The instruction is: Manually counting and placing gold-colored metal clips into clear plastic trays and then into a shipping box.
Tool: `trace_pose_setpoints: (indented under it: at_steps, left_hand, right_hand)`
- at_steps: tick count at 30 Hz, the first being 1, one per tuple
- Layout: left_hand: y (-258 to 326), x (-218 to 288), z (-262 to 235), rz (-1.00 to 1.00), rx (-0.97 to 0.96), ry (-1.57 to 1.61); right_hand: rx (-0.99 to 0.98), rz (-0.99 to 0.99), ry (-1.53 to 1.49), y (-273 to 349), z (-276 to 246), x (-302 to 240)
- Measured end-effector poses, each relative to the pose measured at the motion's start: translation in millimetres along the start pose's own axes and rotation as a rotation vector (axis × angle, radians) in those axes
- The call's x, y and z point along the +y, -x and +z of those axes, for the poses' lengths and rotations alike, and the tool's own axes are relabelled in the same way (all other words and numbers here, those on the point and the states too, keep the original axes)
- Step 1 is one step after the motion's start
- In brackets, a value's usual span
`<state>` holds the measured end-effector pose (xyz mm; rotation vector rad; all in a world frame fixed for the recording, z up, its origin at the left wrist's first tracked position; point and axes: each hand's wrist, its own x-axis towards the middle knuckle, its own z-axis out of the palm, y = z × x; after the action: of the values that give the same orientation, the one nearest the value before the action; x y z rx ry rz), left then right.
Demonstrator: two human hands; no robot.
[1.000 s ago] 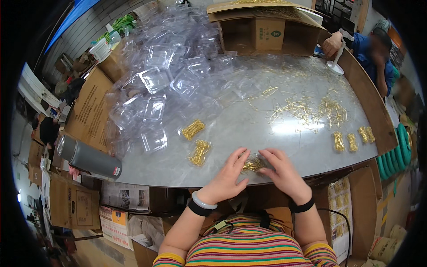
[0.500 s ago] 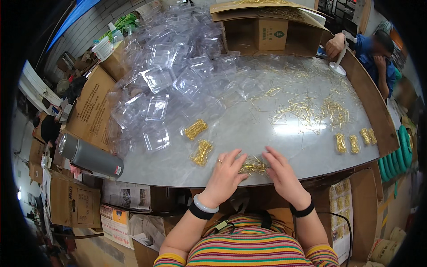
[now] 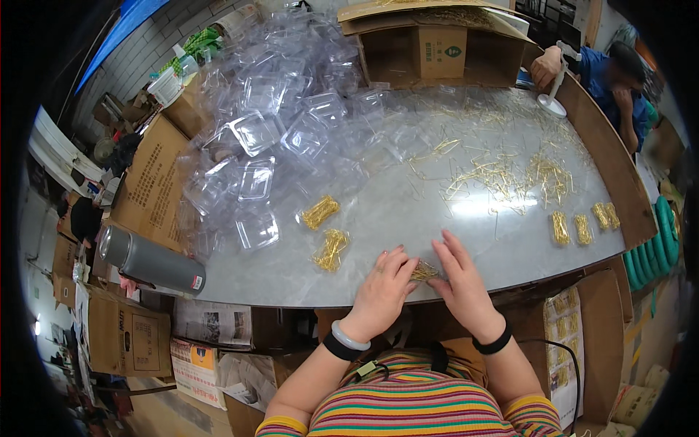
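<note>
Near the front edge of the table, a small bunch of gold wire hooks lies between my two hands. My left hand is closed against its left side, the bent fingers and thumb hiding part of it. From the other side my right hand presses it with the thumb, its longer fingers stretched forward. Whether the bunch sits in a clear pack cannot be made out. Left of my hands are two packed bundles of gold hooks. Several more small packs stand by the right edge.
Clear plastic blister shells heap up at the back left. Loose gold hooks scatter across the right half. A grey flask lies at the left front. Cardboard walls border the table; a co-worker's hand is beside a white stand.
My hands have drawn closer together around the bunch of hooks, the left shifting rightward and covering more of it. The view has tilted slightly.
</note>
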<state>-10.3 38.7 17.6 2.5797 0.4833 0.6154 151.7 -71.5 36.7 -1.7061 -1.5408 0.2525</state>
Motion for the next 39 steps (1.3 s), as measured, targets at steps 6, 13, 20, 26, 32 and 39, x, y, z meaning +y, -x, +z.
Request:
trace_pose_setpoints:
  at_steps: [6, 13, 20, 26, 32, 39]
  left_hand:
    - [1.4, 0.8, 3.8, 0.051, 0.051, -0.038]
    - [3.0, 0.3, 1.2, 0.032, 0.065, -0.114]
    - [5.3, -7.0, -1.8, -0.025, 0.039, 0.16]
    - [7.0, -12.3, -9.5, 0.049, 0.033, 0.247]
    - [5.9, -11.0, -8.5, -0.002, 0.036, 0.269]
    - [6.1, -11.1, -7.1, 0.008, -0.04, 0.098]
  right_hand:
    - [0.171, 0.078, 0.174, 25.1, 38.4, -12.8]
    - [0.04, 0.031, -0.339, -4.3, 47.8, -7.7]
    - [-0.233, -0.184, -0.096, -15.5, 7.6, 6.2]
    - [-0.202, -0.137, 0.061, -10.9, 4.8, 4.0]
    - [-0.11, -0.254, 0.204, -9.2, 18.3, -2.9]
    - [-0.08, -0.125, 0.054, 1.9, 19.0, -4.6]
